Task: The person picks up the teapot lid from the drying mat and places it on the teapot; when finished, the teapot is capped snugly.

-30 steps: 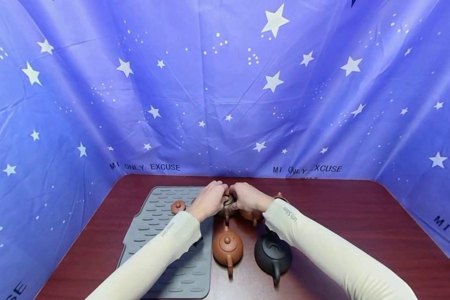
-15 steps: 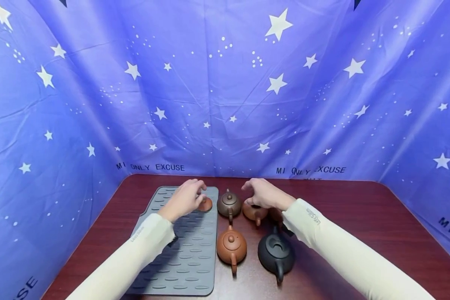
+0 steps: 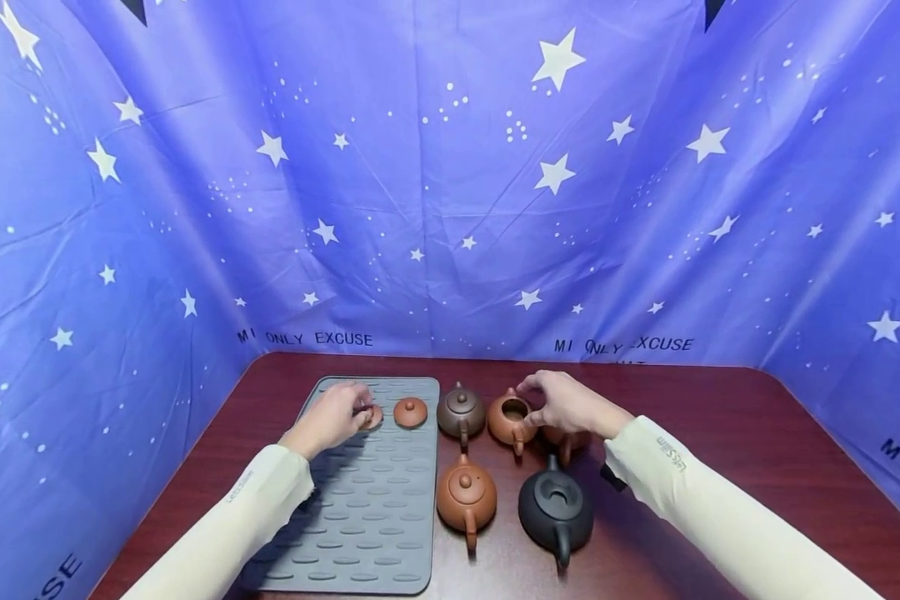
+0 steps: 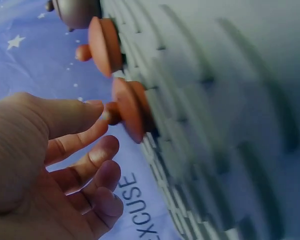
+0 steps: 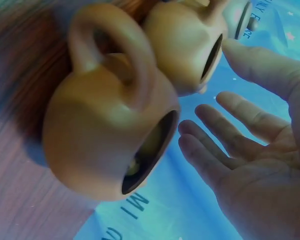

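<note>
In the head view my left hand (image 3: 333, 417) is over a reddish-brown teapot lid (image 3: 373, 417) on a grey ridged mat (image 3: 390, 533). The left wrist view has its thumb and index fingertips at the lid's knob (image 4: 112, 114), which stays visible; contact is unclear. A second lid (image 3: 410, 412) lies to the right. My right hand (image 3: 566, 404) spreads beside a lidless orange-brown teapot (image 3: 501, 427), thumb near its opening. Under that hand stands another lidless teapot (image 5: 110, 130), mostly hidden in the head view. Nothing is held in the right hand.
A dark brown lidded teapot (image 3: 461, 414) stands by the mat's right edge. Closer to me are an orange lidded teapot (image 3: 467, 498) and a black lidded teapot (image 3: 557, 510), handles toward me. A blue star-printed curtain (image 3: 450, 183) encloses the dark red table (image 3: 682, 483).
Both hands have come away from the dark brown teapot, which now shows its lid on. My left hand has moved left to a lid; my right hand has moved right to the lidless teapots.
</note>
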`<state>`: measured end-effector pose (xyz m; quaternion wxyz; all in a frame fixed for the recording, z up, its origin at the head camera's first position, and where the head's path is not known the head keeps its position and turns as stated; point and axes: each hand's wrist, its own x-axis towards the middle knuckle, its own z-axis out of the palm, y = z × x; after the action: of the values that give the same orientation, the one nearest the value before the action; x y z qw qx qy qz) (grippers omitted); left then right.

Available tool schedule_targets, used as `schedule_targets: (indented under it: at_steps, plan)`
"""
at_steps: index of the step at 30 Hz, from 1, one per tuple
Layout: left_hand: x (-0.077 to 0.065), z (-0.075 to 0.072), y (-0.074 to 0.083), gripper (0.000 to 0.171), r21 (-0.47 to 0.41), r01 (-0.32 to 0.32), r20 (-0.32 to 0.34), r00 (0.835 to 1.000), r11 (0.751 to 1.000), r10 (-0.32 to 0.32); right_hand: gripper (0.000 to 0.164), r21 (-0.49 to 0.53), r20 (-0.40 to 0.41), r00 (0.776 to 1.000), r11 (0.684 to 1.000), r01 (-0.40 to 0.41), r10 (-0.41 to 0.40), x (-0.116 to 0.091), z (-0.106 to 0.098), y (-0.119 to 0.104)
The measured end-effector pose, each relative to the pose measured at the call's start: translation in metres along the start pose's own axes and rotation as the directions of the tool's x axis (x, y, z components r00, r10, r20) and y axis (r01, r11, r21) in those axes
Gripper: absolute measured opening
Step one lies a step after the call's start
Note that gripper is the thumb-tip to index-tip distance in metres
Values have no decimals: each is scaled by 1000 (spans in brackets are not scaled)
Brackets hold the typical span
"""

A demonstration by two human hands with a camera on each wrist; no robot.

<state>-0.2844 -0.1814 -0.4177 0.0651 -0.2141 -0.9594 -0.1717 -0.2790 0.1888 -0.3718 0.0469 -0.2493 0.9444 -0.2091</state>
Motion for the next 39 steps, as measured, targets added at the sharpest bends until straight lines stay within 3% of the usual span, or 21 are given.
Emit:
schedule_targets:
  at_steps: [9,19,24,31,39]
  plan:
    - [0,7,-3,11,26,-23,-29,999,999,24,45,4,-12,1000,1000,-11,11,-2,7,8]
    - [-1,8,0,9,5,-4,-13,1000,1000,4,41,8,-10,1000,1000,-9,9,1,10,6]
    - [1,6,1,13,12,-37,-60,997,999,38,40,5,-17,1000,1000,-19,19,2,12,5]
    - [10,-6,22,11,8,-97,-118,988,995,97,40,24,-10,999,998,-53,54,1,12,4]
    - [28,-9,63,12,10,-220,-164,962,975,219,41,24,-14,998,998,-59,59,1,11,4]
